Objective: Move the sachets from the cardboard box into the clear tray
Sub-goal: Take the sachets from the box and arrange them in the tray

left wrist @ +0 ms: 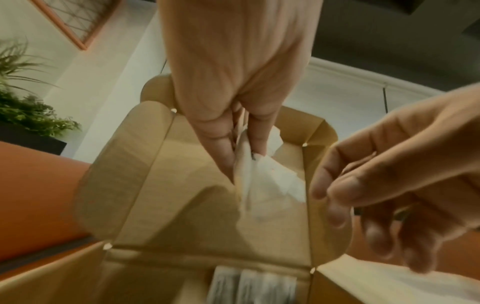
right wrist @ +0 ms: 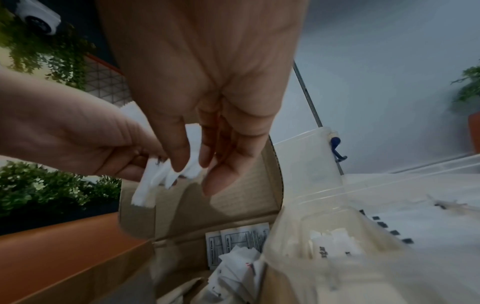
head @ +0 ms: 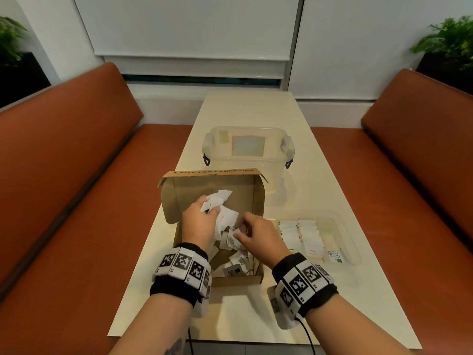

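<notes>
My left hand (head: 198,222) pinches a bunch of white sachets (head: 216,201) between curled fingers above the cardboard box (head: 245,280). My right hand (head: 258,235) dips its curled fingertips into the loose sachets inside; whether it grips one, I cannot tell through the blur. The clear tray (head: 344,228) touches the box's right wall, sachets rowed inside. Behind stands a lidded tub (head: 256,162), with open table (head: 256,108) beyond.
</notes>
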A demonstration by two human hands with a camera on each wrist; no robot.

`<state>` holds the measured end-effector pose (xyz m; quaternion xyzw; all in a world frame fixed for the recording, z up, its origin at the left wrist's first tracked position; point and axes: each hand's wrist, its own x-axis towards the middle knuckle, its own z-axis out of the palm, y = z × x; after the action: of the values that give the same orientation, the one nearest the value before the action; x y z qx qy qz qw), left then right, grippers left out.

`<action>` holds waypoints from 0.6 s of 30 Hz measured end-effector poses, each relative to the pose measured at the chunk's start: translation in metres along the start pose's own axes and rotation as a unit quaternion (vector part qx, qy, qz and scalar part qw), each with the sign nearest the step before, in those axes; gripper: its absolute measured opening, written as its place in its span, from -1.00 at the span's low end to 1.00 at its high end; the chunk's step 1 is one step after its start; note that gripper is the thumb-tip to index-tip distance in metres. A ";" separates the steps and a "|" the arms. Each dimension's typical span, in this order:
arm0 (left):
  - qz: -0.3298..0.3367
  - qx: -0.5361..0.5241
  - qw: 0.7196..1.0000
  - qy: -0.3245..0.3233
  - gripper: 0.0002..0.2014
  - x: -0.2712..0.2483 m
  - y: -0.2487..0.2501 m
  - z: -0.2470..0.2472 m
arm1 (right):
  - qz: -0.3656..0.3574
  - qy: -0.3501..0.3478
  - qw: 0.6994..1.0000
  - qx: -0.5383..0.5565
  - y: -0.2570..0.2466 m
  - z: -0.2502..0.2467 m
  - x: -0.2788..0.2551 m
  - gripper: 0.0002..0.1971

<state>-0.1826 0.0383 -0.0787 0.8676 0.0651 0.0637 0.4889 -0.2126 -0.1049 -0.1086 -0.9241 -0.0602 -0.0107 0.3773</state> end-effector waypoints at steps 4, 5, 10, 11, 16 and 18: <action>-0.040 -0.102 0.994 -0.020 -0.88 0.000 0.007 0.002 | 0.066 0.058 0.991 0.100 0.005 -0.006 -0.001 -0.86; -0.061 -0.123 0.990 -0.036 -0.89 -0.001 0.008 0.004 | 0.085 0.068 0.985 0.136 0.006 -0.007 -0.003 -0.88; -0.172 -0.216 0.954 -0.116 -0.89 -0.011 0.006 0.020 | 0.134 0.060 0.942 0.301 0.009 -0.017 -0.008 -0.86; -0.190 -0.232 0.945 -0.130 -0.86 -0.013 0.006 0.023 | 0.136 0.052 0.937 0.317 0.009 -0.018 -0.008 -0.84; -0.262 -0.257 0.912 -0.180 -0.73 -0.018 0.005 0.041 | 0.129 0.045 0.952 0.274 0.008 -0.020 -0.008 -0.79; -0.285 -0.272 0.901 -0.181 -0.67 -0.016 0.006 0.046 | 0.125 0.046 0.958 0.255 0.006 -0.019 -0.008 -0.77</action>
<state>-0.1901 -0.0066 -0.0976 0.6417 0.2000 -0.2213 0.7066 -0.2194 -0.1238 -0.0996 -0.7958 0.0723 0.0096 0.6012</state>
